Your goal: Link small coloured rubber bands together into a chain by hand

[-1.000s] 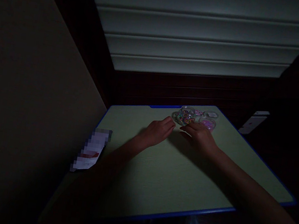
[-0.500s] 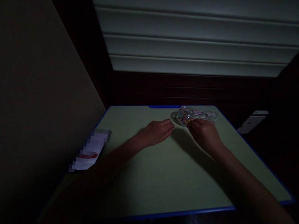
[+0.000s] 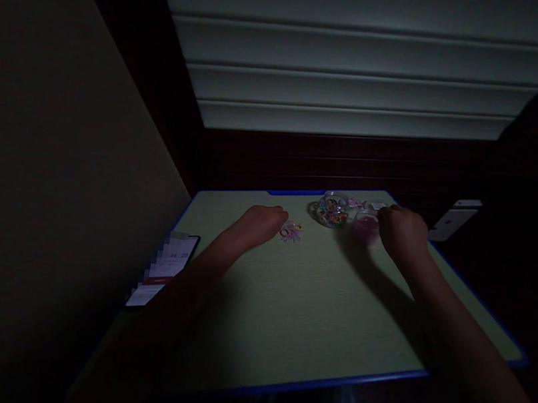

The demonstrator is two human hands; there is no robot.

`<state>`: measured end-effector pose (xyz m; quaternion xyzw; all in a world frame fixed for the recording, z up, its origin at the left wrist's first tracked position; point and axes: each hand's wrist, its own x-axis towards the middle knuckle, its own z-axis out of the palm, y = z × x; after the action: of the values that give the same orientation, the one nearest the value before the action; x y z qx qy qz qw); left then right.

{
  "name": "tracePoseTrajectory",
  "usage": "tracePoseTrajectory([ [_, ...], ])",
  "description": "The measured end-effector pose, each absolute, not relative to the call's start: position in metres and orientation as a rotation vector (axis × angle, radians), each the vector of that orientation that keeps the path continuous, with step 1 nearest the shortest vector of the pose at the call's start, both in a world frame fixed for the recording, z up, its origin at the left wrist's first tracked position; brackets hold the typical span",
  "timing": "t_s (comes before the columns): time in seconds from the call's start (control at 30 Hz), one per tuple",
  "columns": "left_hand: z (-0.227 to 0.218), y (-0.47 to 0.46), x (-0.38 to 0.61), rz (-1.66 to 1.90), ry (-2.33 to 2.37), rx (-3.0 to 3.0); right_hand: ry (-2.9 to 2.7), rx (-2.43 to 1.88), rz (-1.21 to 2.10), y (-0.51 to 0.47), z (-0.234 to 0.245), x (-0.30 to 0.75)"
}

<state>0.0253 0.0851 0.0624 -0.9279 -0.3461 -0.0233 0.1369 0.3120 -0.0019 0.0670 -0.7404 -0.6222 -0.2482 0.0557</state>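
Observation:
My left hand (image 3: pixel 259 224) is closed, palm down, above the table at the left edge of a small pile of coloured elastic bands (image 3: pixel 291 232). Its fingertips are pressed together, and whatever they hold is hidden. My right hand (image 3: pixel 404 232) is closed beside a clear round container (image 3: pixel 365 228) with pink contents. Its fingertips are near the container's rim, but I cannot see what they pinch. Between the hands and farther back stands a clear tub (image 3: pixel 333 211) of multicoloured bands.
The light green table (image 3: pixel 301 321) has a blue edge. A phone (image 3: pixel 165 270) with a lit screen lies at its left side. A clear lid (image 3: pixel 374 204) and a small pink item (image 3: pixel 354 203) are at the back. A white device (image 3: pixel 455 220) stands beyond the right edge.
My left hand has moved left, and the pile of bands beside it now shows. My right hand has moved right, away from the multicoloured tub, uncovering the pink-filled container.

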Motion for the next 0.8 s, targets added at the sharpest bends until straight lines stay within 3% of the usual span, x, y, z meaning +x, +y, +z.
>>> tracePoseTrajectory([
  [0.8, 0.049, 0.107, 0.008, 0.19, -1.283, -2.712, -1.902, -2.237, -0.719, -0.006, 0.073, 0.302],
])
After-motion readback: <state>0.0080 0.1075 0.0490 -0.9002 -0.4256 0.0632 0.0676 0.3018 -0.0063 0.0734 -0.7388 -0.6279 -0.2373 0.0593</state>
